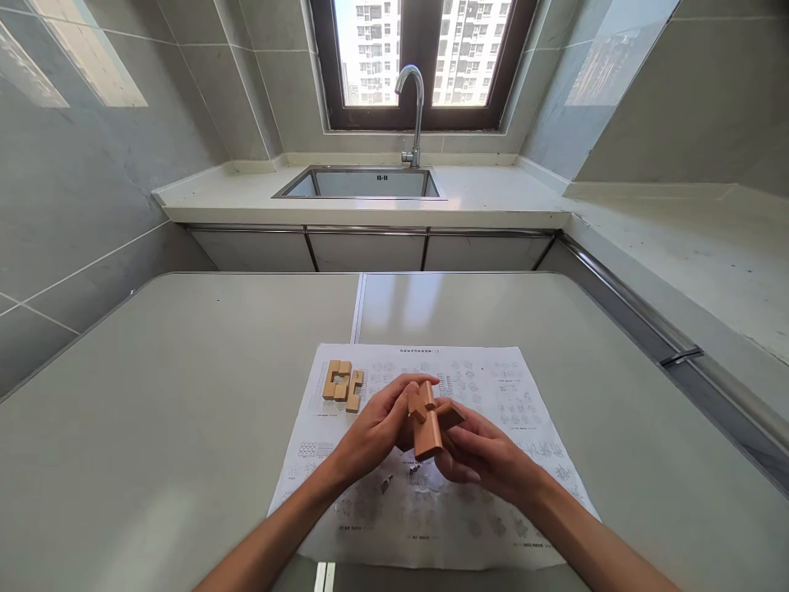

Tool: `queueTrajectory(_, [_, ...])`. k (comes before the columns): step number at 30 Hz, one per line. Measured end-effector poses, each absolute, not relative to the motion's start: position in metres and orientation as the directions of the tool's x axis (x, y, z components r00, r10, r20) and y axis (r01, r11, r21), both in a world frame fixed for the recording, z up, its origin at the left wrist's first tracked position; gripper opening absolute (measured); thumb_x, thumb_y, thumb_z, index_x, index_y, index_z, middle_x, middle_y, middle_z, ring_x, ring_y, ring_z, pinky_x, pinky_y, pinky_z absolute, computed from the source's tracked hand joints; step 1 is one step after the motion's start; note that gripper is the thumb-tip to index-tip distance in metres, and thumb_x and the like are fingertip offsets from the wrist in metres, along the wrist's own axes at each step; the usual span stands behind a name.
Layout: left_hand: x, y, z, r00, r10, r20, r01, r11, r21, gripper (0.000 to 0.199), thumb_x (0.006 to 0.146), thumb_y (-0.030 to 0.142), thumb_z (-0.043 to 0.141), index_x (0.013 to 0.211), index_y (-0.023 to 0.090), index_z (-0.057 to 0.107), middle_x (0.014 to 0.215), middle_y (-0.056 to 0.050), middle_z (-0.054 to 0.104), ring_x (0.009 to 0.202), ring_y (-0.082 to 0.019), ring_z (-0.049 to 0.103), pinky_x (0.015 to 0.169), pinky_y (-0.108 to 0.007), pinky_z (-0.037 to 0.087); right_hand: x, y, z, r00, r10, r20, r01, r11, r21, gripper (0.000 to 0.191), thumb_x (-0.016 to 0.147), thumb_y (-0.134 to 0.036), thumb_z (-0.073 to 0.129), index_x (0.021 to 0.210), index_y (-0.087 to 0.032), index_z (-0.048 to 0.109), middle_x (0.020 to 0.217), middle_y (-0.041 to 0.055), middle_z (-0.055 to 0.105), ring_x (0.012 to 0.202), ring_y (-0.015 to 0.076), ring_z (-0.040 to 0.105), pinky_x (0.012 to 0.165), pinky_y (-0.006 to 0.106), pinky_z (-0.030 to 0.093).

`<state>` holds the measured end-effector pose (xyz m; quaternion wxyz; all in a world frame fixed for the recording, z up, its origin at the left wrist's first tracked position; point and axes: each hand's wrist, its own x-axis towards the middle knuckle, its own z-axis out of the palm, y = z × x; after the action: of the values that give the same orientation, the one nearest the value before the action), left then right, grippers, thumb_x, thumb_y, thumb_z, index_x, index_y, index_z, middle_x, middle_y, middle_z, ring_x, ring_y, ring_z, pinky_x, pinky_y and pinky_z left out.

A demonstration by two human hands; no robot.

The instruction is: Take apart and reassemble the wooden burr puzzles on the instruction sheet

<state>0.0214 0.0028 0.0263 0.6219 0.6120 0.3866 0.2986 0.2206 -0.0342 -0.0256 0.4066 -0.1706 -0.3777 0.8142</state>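
Several reddish-brown wooden pieces (426,436), joined crosswise, are held between my two hands above a printed paper sheet (493,526). My left hand (379,423) grips the cluster from the left, fingers wrapped behind it and thumb near its top. From the right, my right hand (484,452) holds the piece that sticks out on that side, its fingers curled below. Lighter notched wooden blocks (338,381) lie on the upper left of the sheet, a little apart from a separate notched block (354,391).
The sheet covers the near middle of a pale table (185,370). Beyond the table are a counter with a sink (376,182), a faucet (417,115) and a window. A side counter (696,247) runs along the right.
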Motion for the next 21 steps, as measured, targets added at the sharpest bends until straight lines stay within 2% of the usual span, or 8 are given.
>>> queueTrajectory(2, [0.022,0.002,0.025,0.489,0.869,-0.072,0.094,0.03,0.995,0.054,0.106,0.063,0.041,0.138,0.025,0.064,0.11,-0.007,0.067,0.089,-0.021,0.06,0.077,-0.032,0.051,0.223,-0.033,-0.026,-0.578,0.816,0.005,-0.556,-0.39,-0.734,0.029,0.101,-0.046,0.068,0.114,-0.02,0.065,0.067,-0.0055,0.05,0.048,0.0064,0.028,0.053,0.025,0.026])
queueTrajectory(5, [0.021,0.002,0.023,0.492,0.87,-0.025,0.062,-0.006,0.998,0.055,0.108,0.06,0.037,0.144,0.026,0.061,0.129,-0.01,0.067,0.11,-0.026,0.06,0.102,-0.042,0.049,0.225,-0.032,-0.028,-0.534,0.845,-0.042,-0.588,-0.406,-0.7,0.027,0.1,-0.044,0.07,0.092,-0.018,0.065,0.072,-0.0044,0.05,0.048,0.0046,0.026,0.054,0.025,0.025])
queueTrajectory(7, [0.021,0.002,0.021,0.532,0.847,-0.005,0.038,-0.018,0.999,0.057,0.106,0.062,0.041,0.148,0.026,0.057,0.137,-0.011,0.064,0.118,-0.029,0.059,0.107,-0.046,0.048,0.225,-0.033,-0.028,-0.508,0.859,-0.068,-0.613,-0.415,-0.672,0.029,0.1,-0.041,0.069,0.085,-0.017,0.064,0.073,-0.0045,0.048,0.048,0.0037,0.023,0.054,0.025,0.026])
queueTrajectory(10, [0.02,0.001,0.017,0.572,0.817,0.073,0.046,-0.12,0.992,0.06,0.104,0.06,0.05,0.154,0.026,0.051,0.147,-0.012,0.06,0.128,-0.032,0.056,0.111,-0.048,0.045,0.224,-0.032,-0.026,-0.471,0.876,-0.103,-0.663,-0.429,-0.614,0.019,0.101,-0.037,0.068,0.093,-0.019,0.067,0.073,-0.0061,0.045,0.048,0.0046,0.019,0.055,0.024,0.028])
queueTrajectory(13, [0.022,0.0,0.012,0.562,0.82,0.105,0.138,-0.218,0.966,0.06,0.105,0.05,0.055,0.159,0.026,0.044,0.144,-0.012,0.062,0.122,-0.029,0.059,0.109,-0.044,0.046,0.224,-0.031,-0.024,-0.435,0.892,-0.122,-0.722,-0.427,-0.545,0.012,0.101,-0.033,0.068,0.103,-0.021,0.068,0.071,-0.0076,0.04,0.05,0.0066,0.016,0.056,0.023,0.03])
queueTrajectory(16, [0.024,-0.002,0.007,0.535,0.836,0.117,0.201,-0.261,0.944,0.06,0.107,0.042,0.054,0.162,0.023,0.039,0.117,-0.01,0.071,0.099,-0.023,0.063,0.095,-0.037,0.051,0.225,-0.03,-0.023,-0.416,0.899,-0.135,-0.744,-0.422,-0.518,0.014,0.1,-0.032,0.069,0.107,-0.02,0.068,0.069,-0.0084,0.037,0.05,0.0076,0.012,0.055,0.023,0.03])
queueTrajectory(18, [0.025,-0.002,0.005,0.523,0.837,0.158,0.208,-0.306,0.929,0.056,0.107,0.038,0.053,0.16,0.023,0.041,0.104,-0.006,0.071,0.089,-0.02,0.062,0.089,-0.035,0.051,0.225,-0.03,-0.024,-0.414,0.899,-0.141,-0.74,-0.423,-0.522,0.014,0.1,-0.033,0.069,0.105,-0.02,0.068,0.069,-0.0084,0.037,0.05,0.0078,0.011,0.054,0.023,0.03])
queueTrajectory(21, [0.026,-0.002,0.007,0.509,0.837,0.2,0.229,-0.356,0.906,0.046,0.108,0.035,0.053,0.152,0.024,0.05,0.099,-0.004,0.07,0.082,-0.018,0.059,0.081,-0.031,0.05,0.225,-0.03,-0.025,-0.419,0.897,-0.14,-0.734,-0.426,-0.529,0.014,0.099,-0.033,0.07,0.104,-0.02,0.067,0.069,-0.0084,0.038,0.049,0.0078,0.01,0.053,0.023,0.03])
